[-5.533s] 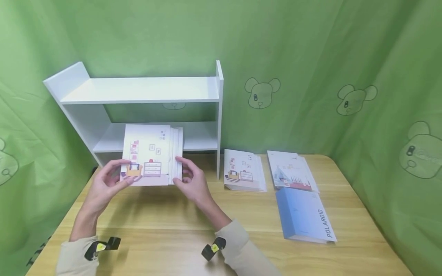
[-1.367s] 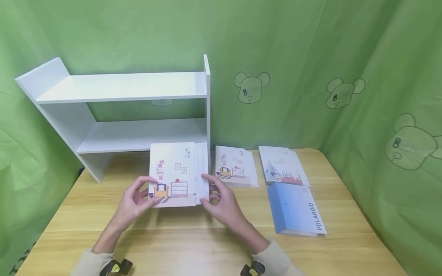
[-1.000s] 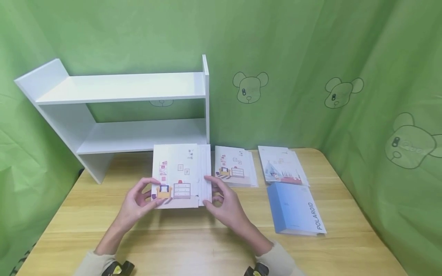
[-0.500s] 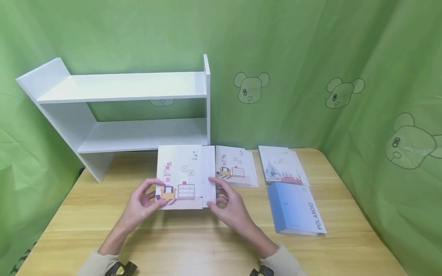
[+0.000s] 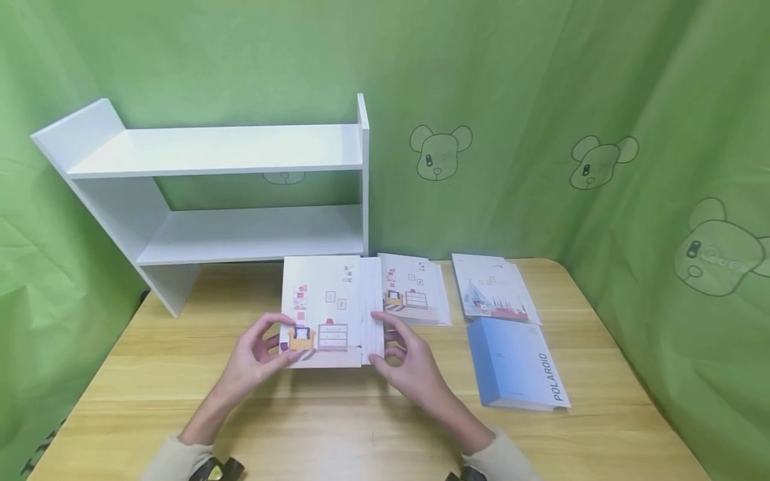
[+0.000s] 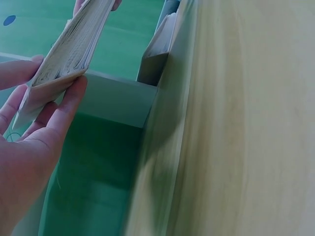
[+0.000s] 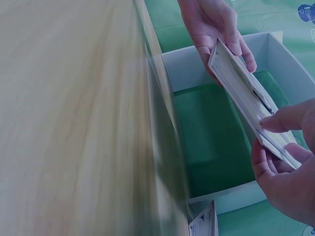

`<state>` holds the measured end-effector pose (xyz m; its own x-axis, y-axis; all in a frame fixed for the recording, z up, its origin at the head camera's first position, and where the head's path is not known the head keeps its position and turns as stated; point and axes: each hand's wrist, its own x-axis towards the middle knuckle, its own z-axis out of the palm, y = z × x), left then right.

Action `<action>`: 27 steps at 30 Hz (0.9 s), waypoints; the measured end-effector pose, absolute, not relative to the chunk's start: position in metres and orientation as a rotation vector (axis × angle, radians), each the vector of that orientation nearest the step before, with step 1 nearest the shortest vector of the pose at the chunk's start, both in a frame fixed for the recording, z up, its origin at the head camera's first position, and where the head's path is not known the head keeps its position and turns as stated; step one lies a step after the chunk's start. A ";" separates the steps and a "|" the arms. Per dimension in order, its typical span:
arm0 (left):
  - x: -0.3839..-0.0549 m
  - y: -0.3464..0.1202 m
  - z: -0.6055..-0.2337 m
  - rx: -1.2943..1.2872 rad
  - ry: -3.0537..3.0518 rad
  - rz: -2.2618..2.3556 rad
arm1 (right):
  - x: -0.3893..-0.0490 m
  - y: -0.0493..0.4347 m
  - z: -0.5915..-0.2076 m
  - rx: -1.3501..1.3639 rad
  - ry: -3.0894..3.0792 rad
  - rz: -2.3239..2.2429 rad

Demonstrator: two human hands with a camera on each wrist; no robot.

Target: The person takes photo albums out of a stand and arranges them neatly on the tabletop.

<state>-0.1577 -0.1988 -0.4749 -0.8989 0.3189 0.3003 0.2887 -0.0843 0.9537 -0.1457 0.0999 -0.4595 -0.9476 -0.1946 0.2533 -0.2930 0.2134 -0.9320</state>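
Note:
Both hands hold a thick white book point(image 5: 321, 310) above the table, its cover printed with an orange armchair and a dresser. My left hand point(image 5: 252, 351) pinches its left edge, thumb on the cover and some fingers behind. On the opposite side, my right hand point(image 5: 412, 357) grips the edge where pages stick out past the cover. The left wrist view shows a spread of page edges point(image 6: 74, 54) between the covers. Both hands point(image 7: 214, 29) also appear in the right wrist view, at the two ends of the book point(image 7: 246, 93).
A white two-tier shelf point(image 5: 246, 234) stands behind the held book, at the left. To the right lie a matching book point(image 5: 415, 294), partly covered by the held one, and a book with a tent picture point(image 5: 493, 290). A blue POLAROID book point(image 5: 520, 367) lies nearer on the wooden table point(image 5: 373, 434).
From in front of the shelf's lower tier, the book has come down and to the right with both hands. Over the last second it keeps drifting right, now overlapping the matching book in view.

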 end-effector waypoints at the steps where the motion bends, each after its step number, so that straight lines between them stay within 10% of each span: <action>1: -0.158 -0.198 -0.475 0.696 2.113 2.185 | -0.146 0.101 -0.460 0.479 -2.384 1.859; 27: -0.155 -0.180 -0.484 0.639 2.106 2.163 | -0.141 0.119 -0.470 0.428 -2.414 1.868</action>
<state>-0.1553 -0.1798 -0.4838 -0.9129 0.3214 0.2519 0.2433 -0.0673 0.9676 -0.1405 0.1193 -0.4698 -0.9597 -0.1815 0.2146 -0.2532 0.2274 -0.9403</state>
